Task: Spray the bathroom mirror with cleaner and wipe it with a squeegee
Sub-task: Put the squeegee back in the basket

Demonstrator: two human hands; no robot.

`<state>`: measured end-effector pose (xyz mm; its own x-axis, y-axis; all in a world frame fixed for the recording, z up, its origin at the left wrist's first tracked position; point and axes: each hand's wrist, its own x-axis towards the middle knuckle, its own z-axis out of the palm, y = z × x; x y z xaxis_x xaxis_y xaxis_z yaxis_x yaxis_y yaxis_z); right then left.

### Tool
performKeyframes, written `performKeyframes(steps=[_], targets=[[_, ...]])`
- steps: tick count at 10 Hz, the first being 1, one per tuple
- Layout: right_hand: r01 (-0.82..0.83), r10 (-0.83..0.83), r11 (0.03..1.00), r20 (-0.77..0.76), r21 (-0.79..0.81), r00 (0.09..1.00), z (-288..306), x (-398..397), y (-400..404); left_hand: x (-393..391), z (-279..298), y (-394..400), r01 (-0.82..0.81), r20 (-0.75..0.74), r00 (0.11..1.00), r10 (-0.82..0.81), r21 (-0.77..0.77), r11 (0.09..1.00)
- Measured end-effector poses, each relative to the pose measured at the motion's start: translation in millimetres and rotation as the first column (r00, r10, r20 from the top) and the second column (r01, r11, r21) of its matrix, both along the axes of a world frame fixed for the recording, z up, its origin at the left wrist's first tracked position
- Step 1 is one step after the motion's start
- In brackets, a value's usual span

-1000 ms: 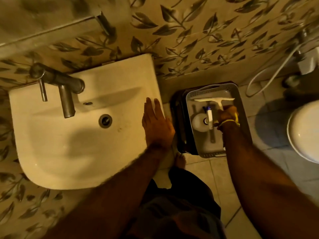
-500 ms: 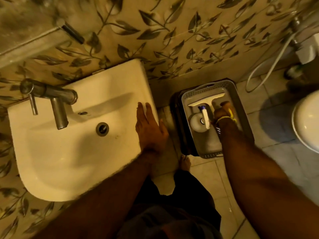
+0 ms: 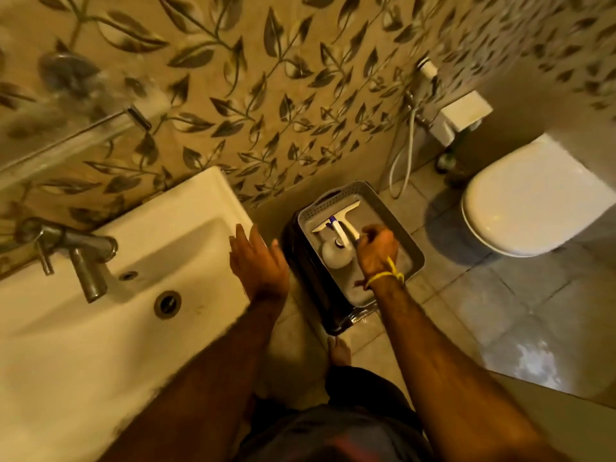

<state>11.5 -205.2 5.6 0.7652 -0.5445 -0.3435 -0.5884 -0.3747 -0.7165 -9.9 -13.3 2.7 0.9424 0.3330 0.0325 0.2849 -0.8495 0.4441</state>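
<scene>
The right hand (image 3: pixel 378 253), loosely reaching half a second ago, now closes around the squeegee (image 3: pixel 340 218) handle in the grey basket (image 3: pixel 396 218); the spray bottle (image 3: pixel 336 253) stands just left of it. The left hand (image 3: pixel 258 265) rests flat, fingers spread, on the sink (image 3: pixel 100 361) rim. Pickup looks begun; spraying remains undone.

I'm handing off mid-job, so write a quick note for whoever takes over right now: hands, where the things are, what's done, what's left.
Left hand: open, flat at the right edge of the sink, holding nothing.
Right hand: down in the grey basket on the floor, closed around the squeegee handle end; firmness of the grip unclear.
Spray bottle: in the basket beside the squeegee, untouched.
Done: nothing on the mirror that shows here.
Left: take out the bottle and squeegee, spray the mirror, wipe it.
</scene>
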Motion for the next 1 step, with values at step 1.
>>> performKeyframes(steps=[1], targets=[[-0.091, 0.094, 0.995, 0.104, -0.034, 0.99, 21.7, -22.4, 23.6, -21.1, 13.4, 10.2, 0.123, 0.046, 0.991, -0.126, 0.06, 0.991]])
